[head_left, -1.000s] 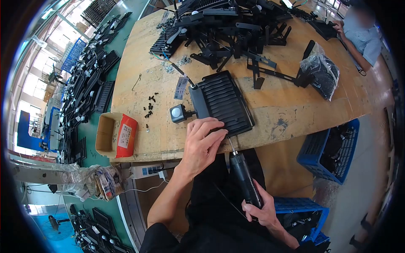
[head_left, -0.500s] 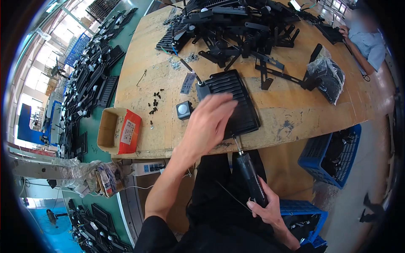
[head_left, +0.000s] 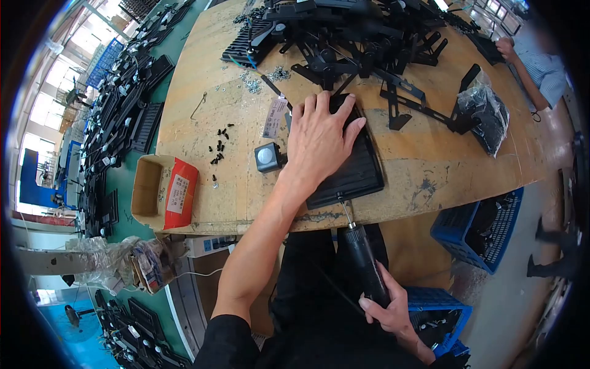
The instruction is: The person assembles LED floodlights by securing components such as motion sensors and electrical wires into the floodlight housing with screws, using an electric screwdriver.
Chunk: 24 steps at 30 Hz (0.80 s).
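My left hand [head_left: 316,140] lies flat with fingers spread on a black finned floodlight housing [head_left: 362,169] at the table's front edge, hiding much of it. A small sensor head [head_left: 267,157] with a white dome sticks out at the housing's left, below a paper label [head_left: 275,117]. Below the edge, my right hand [head_left: 391,309] is wrapped round a black electric screwdriver [head_left: 364,255]. The screwdriver points upward, and its bit meets the near end of the housing at a small screw or fitting.
Black screws [head_left: 219,146] lie left of the housing, beside an open red carton [head_left: 179,195]. Washers [head_left: 251,83] and piled black brackets [head_left: 369,55] are farther back. A plastic-wrapped part [head_left: 485,117] lies right. Blue crates [head_left: 479,230] stand below; a person [head_left: 538,67] sits far right.
My left hand has moved up and forward and now presses flat on the housing with fingers spread. The screwdriver in my right hand stays at almost the same place.
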Each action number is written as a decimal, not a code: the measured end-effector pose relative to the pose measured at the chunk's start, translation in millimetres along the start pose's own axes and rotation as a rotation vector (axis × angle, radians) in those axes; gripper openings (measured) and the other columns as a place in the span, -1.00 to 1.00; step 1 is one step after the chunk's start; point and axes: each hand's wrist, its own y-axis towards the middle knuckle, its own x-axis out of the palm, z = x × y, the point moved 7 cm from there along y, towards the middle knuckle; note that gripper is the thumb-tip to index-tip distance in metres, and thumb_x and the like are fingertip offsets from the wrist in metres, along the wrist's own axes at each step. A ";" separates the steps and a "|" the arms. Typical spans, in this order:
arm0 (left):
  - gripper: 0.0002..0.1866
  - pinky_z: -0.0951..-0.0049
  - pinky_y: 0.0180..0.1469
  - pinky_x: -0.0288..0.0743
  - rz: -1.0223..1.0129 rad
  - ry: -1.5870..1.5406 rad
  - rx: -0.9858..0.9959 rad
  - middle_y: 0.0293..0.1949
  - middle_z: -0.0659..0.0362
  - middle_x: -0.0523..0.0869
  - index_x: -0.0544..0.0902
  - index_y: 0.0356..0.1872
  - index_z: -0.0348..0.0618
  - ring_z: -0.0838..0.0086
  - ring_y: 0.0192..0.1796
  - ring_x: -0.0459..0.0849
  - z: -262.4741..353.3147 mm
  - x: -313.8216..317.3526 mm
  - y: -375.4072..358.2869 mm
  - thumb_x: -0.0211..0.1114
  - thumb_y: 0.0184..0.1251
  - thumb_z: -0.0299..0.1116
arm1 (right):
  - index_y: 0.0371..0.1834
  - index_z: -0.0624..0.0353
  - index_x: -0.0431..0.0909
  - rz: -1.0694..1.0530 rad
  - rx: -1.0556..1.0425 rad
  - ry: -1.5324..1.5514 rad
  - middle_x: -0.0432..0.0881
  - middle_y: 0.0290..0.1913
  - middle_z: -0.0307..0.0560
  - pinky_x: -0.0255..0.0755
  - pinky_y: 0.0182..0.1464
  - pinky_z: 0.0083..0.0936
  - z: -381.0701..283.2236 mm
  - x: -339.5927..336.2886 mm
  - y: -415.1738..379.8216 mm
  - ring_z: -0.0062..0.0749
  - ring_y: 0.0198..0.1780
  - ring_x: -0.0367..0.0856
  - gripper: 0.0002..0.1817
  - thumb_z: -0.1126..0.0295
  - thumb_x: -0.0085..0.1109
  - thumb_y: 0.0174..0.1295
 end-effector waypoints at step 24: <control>-0.51 -0.06 0.26 0.52 -0.023 0.063 -0.024 0.22 -0.15 0.61 0.63 0.41 0.11 -0.10 0.23 0.61 11.4 -4.9 0.8 0.26 0.55 -0.02 | 0.77 0.01 -0.02 -0.275 0.165 0.618 0.56 -0.32 -0.12 0.31 -0.67 -0.64 25.4 30.5 -7.0 -0.57 -0.63 0.48 -0.14 0.31 0.28 0.52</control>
